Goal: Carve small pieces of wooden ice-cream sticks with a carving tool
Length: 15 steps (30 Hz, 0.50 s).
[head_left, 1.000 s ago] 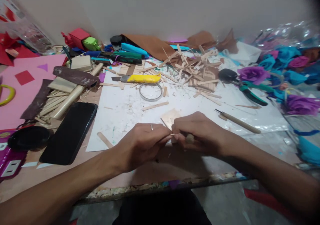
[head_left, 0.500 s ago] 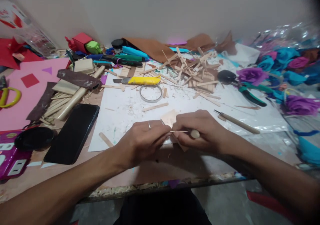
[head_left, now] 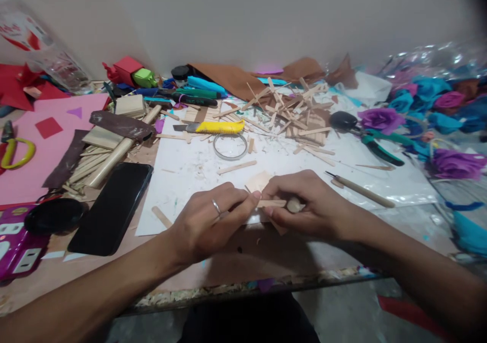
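Observation:
My left hand [head_left: 209, 221] and my right hand [head_left: 304, 203] meet near the table's front edge, both closed on a short flat wooden stick [head_left: 272, 203] held between them. The left fingertips pinch its left end. My right hand also grips a rounded wooden tool handle [head_left: 293, 205]. Just behind the hands a small square of thin wood [head_left: 258, 180] lies on the white sheet [head_left: 190, 175]. A ring shows on my left hand.
A black phone [head_left: 112, 208] lies left of the sheet. Behind the hands are a yellow cutter [head_left: 216, 127], a tape ring [head_left: 230, 146], a heap of stick offcuts [head_left: 292, 112], a wooden-handled awl [head_left: 361, 190], green pliers [head_left: 380, 147] and paper flowers [head_left: 437, 109]. Pink card [head_left: 41, 145] lies at far left.
The stick has turned from edge-on to flat side up between my fingers. My left hand has opened a little at the knuckles; the view has shifted slightly.

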Available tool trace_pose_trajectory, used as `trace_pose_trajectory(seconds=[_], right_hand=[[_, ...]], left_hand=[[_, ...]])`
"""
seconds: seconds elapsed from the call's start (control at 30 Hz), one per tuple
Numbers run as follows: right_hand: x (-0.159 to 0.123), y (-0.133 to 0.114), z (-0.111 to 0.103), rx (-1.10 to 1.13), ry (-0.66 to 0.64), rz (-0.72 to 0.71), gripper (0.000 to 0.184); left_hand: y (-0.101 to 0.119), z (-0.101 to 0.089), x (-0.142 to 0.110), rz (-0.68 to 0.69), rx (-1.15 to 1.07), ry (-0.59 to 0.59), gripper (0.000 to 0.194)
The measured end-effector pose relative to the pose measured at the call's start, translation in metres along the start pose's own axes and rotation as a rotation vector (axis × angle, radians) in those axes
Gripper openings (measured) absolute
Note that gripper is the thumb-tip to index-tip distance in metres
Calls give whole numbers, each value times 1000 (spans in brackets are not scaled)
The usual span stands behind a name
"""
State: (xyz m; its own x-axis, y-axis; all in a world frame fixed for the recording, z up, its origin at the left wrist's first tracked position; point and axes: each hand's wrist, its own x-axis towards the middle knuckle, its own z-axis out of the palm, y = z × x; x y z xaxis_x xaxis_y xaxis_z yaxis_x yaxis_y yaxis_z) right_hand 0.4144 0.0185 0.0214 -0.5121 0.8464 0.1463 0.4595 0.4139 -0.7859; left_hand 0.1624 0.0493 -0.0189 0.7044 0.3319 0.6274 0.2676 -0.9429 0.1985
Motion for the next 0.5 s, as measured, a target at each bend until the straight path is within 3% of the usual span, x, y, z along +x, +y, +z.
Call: trace_pose_trajectory(seconds=[0.3,0.5], right_hand=[[0,-2,0,-68,47,-82,9],[3,3,-4,-205,12,-34,9]], left_hand=[[7,-1,2,-109,-124,-10,32],[-1,13,-6,-123,-54,-67,26]])
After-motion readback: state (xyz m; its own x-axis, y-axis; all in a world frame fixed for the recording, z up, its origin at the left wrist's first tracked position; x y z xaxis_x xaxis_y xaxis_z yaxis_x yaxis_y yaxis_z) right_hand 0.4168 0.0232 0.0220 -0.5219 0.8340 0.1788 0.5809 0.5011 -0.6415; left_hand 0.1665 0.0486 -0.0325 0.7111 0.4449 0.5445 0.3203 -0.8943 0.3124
